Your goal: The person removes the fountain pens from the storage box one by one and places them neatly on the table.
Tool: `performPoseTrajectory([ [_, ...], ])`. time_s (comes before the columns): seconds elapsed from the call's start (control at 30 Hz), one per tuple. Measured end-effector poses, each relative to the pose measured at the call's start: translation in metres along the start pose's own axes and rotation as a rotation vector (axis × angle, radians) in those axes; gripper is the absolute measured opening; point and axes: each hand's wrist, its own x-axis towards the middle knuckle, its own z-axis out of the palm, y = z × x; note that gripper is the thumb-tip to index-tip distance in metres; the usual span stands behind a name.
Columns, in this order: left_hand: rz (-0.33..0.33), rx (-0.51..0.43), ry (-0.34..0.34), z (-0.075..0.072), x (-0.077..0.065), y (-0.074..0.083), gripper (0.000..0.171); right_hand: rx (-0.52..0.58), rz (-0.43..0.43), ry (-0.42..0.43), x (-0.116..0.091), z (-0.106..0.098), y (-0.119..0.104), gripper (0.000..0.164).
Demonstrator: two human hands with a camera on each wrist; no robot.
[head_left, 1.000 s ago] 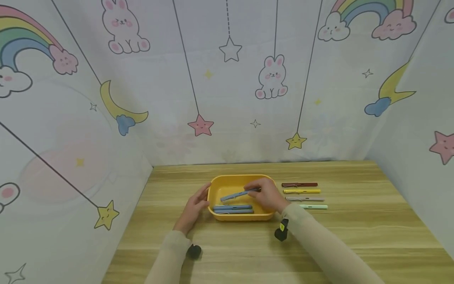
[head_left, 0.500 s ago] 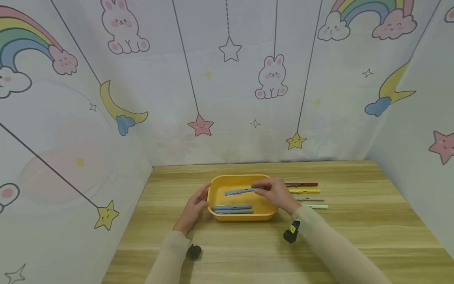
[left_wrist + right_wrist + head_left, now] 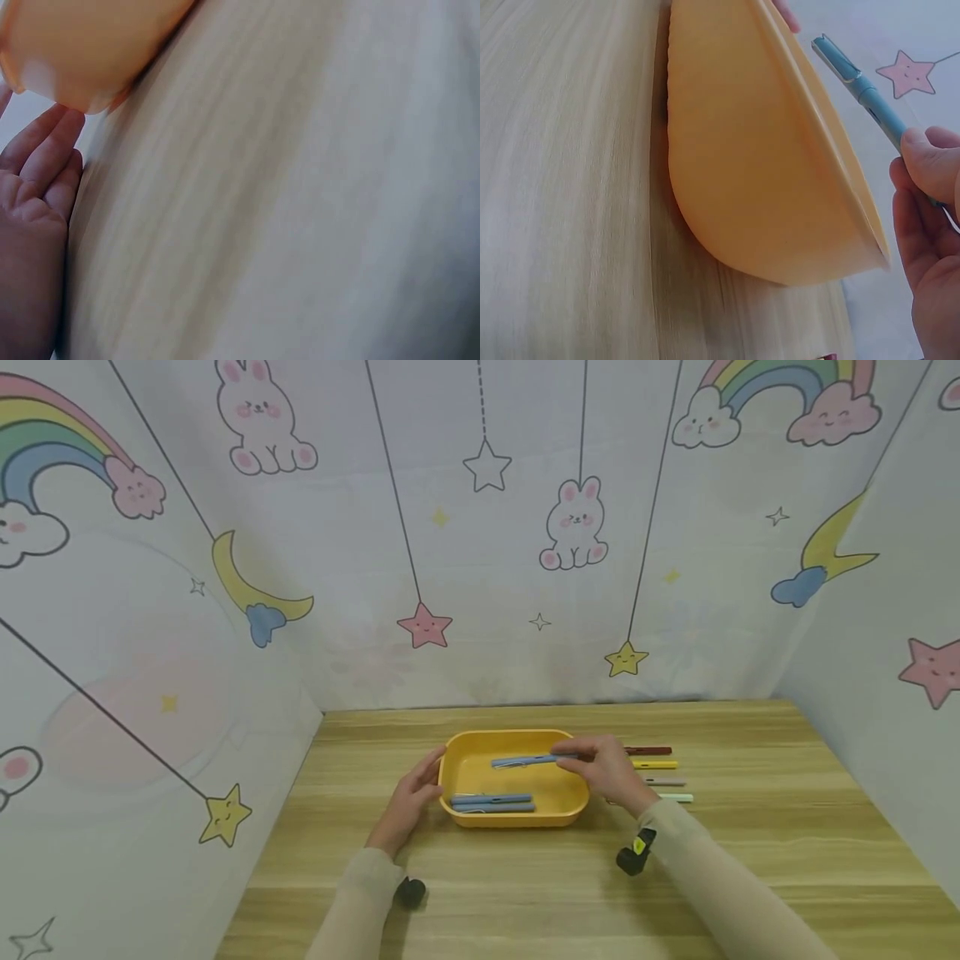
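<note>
My right hand (image 3: 603,768) pinches a blue capped pen (image 3: 517,762) between thumb and fingers over the right part of the yellow tray (image 3: 480,820). In the right wrist view the blue pen (image 3: 883,112) slants above the tray's rim, its clip end pointing away from the hand. My left hand (image 3: 408,797) lies along the tray's left side; its fingers (image 3: 56,146) are extended against the tray's outer wall in the left wrist view. Inside the tray, along the near wall, lie more blue pens (image 3: 491,807) side by side.
Right of the tray, a dark red pen (image 3: 651,750), a yellow pen (image 3: 660,765), a grey pen (image 3: 667,782) and a pale green pen (image 3: 678,797) lie in a row, partly hidden by my right hand. A patterned curtain (image 3: 495,677) rises behind the wooden table (image 3: 510,893).
My right hand has moved to the right with the blue pen, which has turned from slanted to nearly level. The left hand and the tray stay in place.
</note>
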Motion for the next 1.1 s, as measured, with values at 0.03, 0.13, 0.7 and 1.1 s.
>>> performPoseTrajectory([
  [0.03,0.000,-0.001,-0.001,0.000,0.000,0.000,0.066,-0.002,0.002,0.006,-0.001,-0.002,0.001,0.026],
  [0.13,0.005,0.003,-0.006,0.000,0.000,0.000,0.067,0.006,-0.008,0.020,-0.003,-0.007,0.003,0.027],
  [0.7,0.004,0.000,-0.008,0.000,0.000,0.002,0.067,0.122,0.008,0.081,-0.024,-0.035,0.018,0.032],
  [1.1,0.035,0.016,-0.008,-0.003,0.004,-0.007,0.066,0.154,0.014,0.106,-0.040,-0.052,0.028,0.030],
])
